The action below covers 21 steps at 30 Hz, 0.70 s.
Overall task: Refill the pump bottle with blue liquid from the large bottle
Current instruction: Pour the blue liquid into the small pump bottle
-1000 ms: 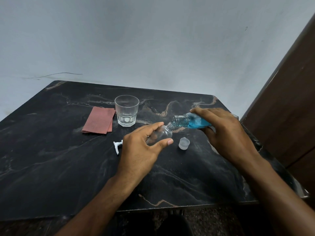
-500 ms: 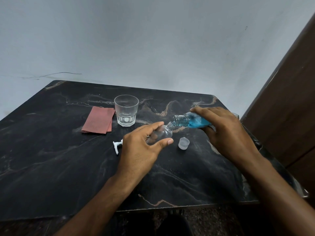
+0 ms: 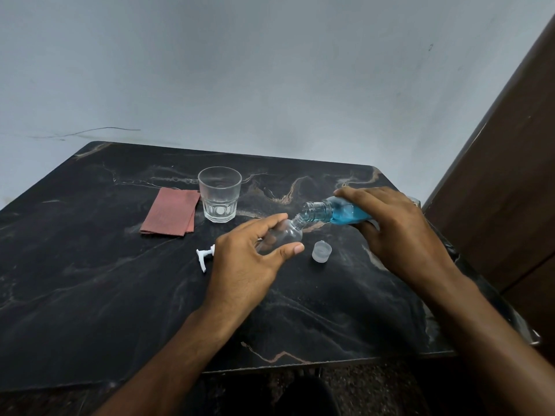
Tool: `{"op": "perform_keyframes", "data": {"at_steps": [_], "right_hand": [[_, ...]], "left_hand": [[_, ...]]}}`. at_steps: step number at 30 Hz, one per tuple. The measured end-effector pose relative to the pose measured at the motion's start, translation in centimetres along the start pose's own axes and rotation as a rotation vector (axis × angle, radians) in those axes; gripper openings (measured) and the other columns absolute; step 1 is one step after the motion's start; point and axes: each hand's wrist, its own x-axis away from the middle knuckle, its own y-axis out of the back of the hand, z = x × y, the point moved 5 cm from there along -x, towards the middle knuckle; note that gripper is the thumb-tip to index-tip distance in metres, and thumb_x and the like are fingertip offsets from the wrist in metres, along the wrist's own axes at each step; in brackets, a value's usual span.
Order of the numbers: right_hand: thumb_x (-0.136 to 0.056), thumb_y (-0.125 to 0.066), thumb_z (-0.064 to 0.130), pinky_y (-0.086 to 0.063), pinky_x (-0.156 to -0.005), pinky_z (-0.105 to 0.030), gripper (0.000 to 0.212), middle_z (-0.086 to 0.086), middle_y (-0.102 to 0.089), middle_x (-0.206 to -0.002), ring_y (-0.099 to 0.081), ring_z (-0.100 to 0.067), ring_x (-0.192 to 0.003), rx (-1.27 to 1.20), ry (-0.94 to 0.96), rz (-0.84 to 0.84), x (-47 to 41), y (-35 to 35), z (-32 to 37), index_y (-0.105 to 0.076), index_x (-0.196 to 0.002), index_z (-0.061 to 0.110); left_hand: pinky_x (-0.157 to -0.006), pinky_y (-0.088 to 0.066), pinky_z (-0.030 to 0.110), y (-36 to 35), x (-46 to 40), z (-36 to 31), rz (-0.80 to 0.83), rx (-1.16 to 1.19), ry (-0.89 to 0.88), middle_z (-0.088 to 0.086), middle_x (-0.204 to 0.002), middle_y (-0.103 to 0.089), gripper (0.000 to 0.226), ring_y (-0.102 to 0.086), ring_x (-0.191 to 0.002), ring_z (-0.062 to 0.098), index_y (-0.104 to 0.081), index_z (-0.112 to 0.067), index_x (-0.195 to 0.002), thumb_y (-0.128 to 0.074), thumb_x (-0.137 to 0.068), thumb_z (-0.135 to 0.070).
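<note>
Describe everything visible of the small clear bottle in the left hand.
The small clear bottle looks like transparent plastic, round-shouldered with a threaded neck and no pump fitted. It appears empty; no blue shows inside. It is tilted, neck pointing up and right, meeting the mouth of the large bottle of blue liquid. The left hand grips it, fingers over the top, thumb beneath, hiding its base. It is held above the table.

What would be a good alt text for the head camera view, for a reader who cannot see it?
Over a black marble table, the right hand tips a large bottle of blue liquid toward the open neck of a small clear pump bottle, held tilted by the left hand. A white pump head, a clear cap, an empty glass and a reddish cloth lie nearby.
</note>
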Motion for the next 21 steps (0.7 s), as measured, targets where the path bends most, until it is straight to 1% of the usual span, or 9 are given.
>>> {"op": "perform_keyframes", "data": {"at_steps": [4,9,13,14,17,18,21], "right_hand": [[-0.085,-0.077,0.009,-0.05,-0.095,-0.043,0.052,0.0,-0.069,-0.125,-0.063,-0.023,-0.113,-0.003,-0.002,0.004,-0.03,0.07,-0.06,-0.061,-0.134,0.019],[-0.085,-0.076,0.008,-0.05,-0.095,-0.045,0.052,-0.002,-0.069,-0.125,-0.063,-0.024,-0.114,-0.003,0.003,0.007,-0.08,0.12,-0.08,-0.062,-0.134,0.018],[-0.085,-0.077,0.009,-0.05,-0.096,-0.045,0.053,-0.002,-0.069,-0.126,-0.063,-0.025,-0.114,0.006,0.005,0.007,-0.06,0.13,-0.09,-0.061,-0.134,0.019],[-0.085,-0.077,0.009,-0.05,-0.096,-0.044,0.053,-0.002,-0.069,-0.126,-0.063,-0.025,-0.114,0.005,0.005,0.007,-0.05,0.13,-0.13,-0.061,-0.134,0.019],[-0.085,-0.077,0.009,-0.05,-0.095,-0.045,0.052,-0.002,-0.069,-0.125,-0.063,-0.025,-0.113,0.005,0.009,0.004,-0.05,0.19,-0.15,-0.062,-0.134,0.018],[-0.085,-0.077,0.008,-0.05,-0.095,-0.045,0.052,-0.002,-0.069,-0.125,-0.063,-0.025,-0.113,0.005,0.012,0.0,-0.04,0.21,-0.15,-0.062,-0.134,0.018],[-0.084,-0.078,0.008,-0.051,-0.095,-0.045,0.052,-0.002,-0.07,-0.124,-0.064,-0.026,-0.112,0.005,0.016,-0.004,-0.03,0.27,-0.13,-0.062,-0.133,0.017]], "left_hand": [[-0.09,-0.051,0.007,0.03,-0.03,-0.02,0.003,0.006,0.01,-0.022,-0.108,-0.071,0.056,-0.064,-0.107,-0.015,-0.073,-0.023,-0.123,-0.091,-0.069,-0.027],[-0.091,-0.051,0.008,-0.04,-0.01,-0.01,0.0,0.029,0.024,-0.019,-0.109,-0.073,0.057,-0.066,-0.106,-0.014,-0.073,-0.021,-0.122,-0.091,-0.068,-0.025],[-0.095,-0.054,0.018,0.03,-0.07,-0.09,0.001,0.018,0.027,-0.015,-0.112,-0.075,0.057,-0.068,-0.108,-0.007,-0.073,-0.023,-0.122,-0.09,-0.068,-0.027],[-0.095,-0.054,0.017,0.02,-0.07,-0.1,0.002,0.018,0.026,-0.015,-0.112,-0.075,0.057,-0.068,-0.108,-0.008,-0.073,-0.023,-0.123,-0.09,-0.068,-0.027],[-0.091,-0.05,0.007,0.0,-0.07,-0.14,0.005,0.009,0.022,-0.015,-0.113,-0.075,0.057,-0.066,-0.107,-0.013,-0.073,-0.023,-0.122,-0.091,-0.068,-0.027],[-0.09,-0.049,0.006,0.0,-0.07,-0.13,0.007,0.01,0.023,-0.015,-0.113,-0.075,0.057,-0.066,-0.107,-0.013,-0.073,-0.022,-0.122,-0.091,-0.068,-0.027],[-0.093,-0.051,0.01,0.03,-0.09,-0.21,0.015,-0.003,0.022,-0.015,-0.115,-0.074,0.058,-0.066,-0.109,-0.012,-0.073,-0.023,-0.123,-0.09,-0.068,-0.031]]}}
